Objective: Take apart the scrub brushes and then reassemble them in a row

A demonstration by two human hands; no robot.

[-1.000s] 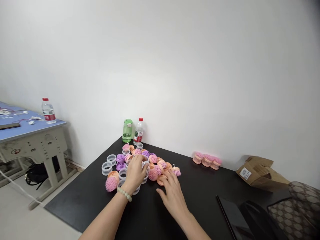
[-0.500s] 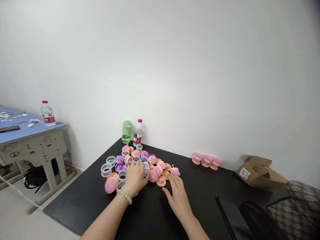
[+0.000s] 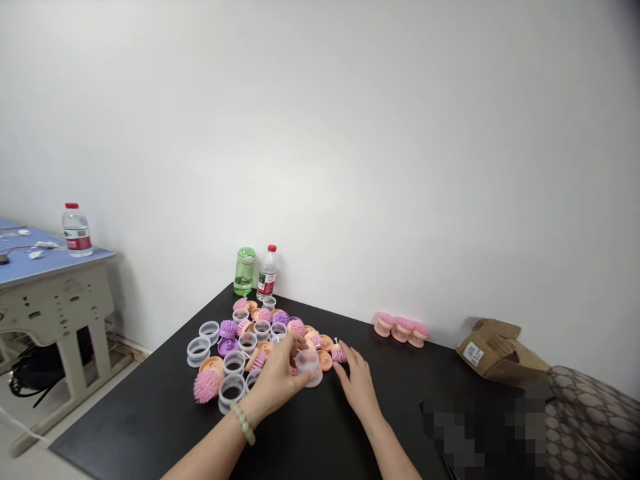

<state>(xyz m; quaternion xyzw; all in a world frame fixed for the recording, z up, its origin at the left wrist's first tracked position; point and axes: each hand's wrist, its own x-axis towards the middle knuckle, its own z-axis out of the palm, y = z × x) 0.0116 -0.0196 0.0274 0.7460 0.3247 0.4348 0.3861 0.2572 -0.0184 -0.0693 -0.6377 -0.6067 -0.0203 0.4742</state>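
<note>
My left hand [image 3: 281,375] pinches a clear plastic ring [image 3: 307,368] between thumb and fingers, held above the front right edge of a pile of parts. My right hand [image 3: 359,383] is at the pile's right side, thumb and fingers apart, right beside a pink-bristled brush head [image 3: 339,351] with a small white stem. Whether the fingertips touch it I cannot tell. An orange cap [image 3: 325,360] lies between the hands. The pile holds several clear rings [image 3: 199,351], pink bristle heads [image 3: 207,387], purple bristle heads [image 3: 229,329] and a purple cap [image 3: 228,347].
Three pink and orange brushes [image 3: 401,330] stand in a row near the wall. A green bottle [image 3: 245,272] and a water bottle [image 3: 267,275] stand behind the pile. An opened cardboard box [image 3: 493,357] and a patterned cloth item [image 3: 590,413] lie rightward on the black table [image 3: 150,413].
My left hand has lifted a clear ring from the pile and carried it rightward. My right hand has shifted slightly towards the pink brush head. The camera view has turned a little right.
</note>
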